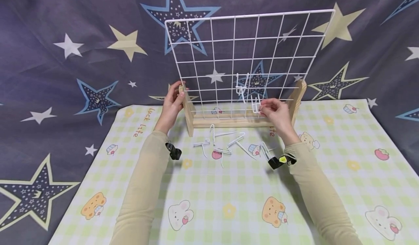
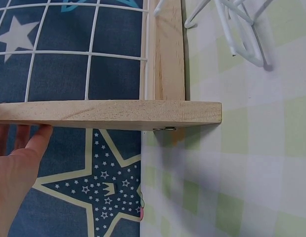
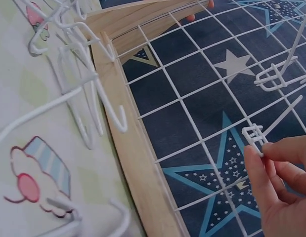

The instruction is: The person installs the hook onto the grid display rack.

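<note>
A white wire grid (image 1: 223, 60) stands upright in a wooden base (image 1: 226, 122) with a wooden panel at each side. My left hand (image 1: 169, 105) holds the left side panel (image 2: 113, 112) near its upper end, and its fingertips (image 3: 191, 18) show past the panel's edge. Between thumb and fingers, my right hand (image 1: 276, 114) pinches a white wire hook (image 3: 254, 136) against the lower right part of the grid. Just above and left of it, another white hook (image 1: 241, 89) hangs on the grid.
Several loose white hooks (image 1: 223, 151) lie on the checked tablecloth (image 1: 209, 186) in front of the base. One more hook (image 1: 266, 151) lies by the right wrist camera. A dark star-patterned cloth (image 1: 108, 70) hangs behind the grid.
</note>
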`<state>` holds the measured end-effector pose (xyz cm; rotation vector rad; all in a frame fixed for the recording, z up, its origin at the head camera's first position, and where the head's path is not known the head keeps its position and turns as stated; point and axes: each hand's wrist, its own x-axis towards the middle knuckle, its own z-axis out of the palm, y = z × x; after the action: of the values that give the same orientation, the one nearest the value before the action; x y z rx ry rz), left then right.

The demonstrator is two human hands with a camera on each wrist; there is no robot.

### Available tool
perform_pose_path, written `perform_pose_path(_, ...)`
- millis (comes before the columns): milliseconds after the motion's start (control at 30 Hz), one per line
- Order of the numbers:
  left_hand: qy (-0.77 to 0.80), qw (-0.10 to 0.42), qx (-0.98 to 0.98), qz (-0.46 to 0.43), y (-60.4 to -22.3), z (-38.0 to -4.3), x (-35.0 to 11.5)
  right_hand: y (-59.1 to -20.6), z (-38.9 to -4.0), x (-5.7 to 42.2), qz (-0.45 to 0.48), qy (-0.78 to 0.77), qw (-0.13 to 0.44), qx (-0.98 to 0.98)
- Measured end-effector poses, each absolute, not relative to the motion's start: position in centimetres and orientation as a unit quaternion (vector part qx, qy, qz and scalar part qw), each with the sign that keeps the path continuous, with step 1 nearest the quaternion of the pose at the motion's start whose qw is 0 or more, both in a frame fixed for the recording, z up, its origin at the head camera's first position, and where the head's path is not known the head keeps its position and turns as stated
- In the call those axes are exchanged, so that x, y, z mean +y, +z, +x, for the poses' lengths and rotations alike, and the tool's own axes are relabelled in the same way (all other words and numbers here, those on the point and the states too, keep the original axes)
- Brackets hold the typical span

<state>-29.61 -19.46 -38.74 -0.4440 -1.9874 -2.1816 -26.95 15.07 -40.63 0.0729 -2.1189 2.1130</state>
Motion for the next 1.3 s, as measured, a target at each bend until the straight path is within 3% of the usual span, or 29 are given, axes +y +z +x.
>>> perform_pose_path(1300, -0.735, 0.074, -0.657, -0.151, -38.8, -29.6, -19.5, -44.2, -25.0, 16.0, 0.04, 0.639, 0.034, -0.767)
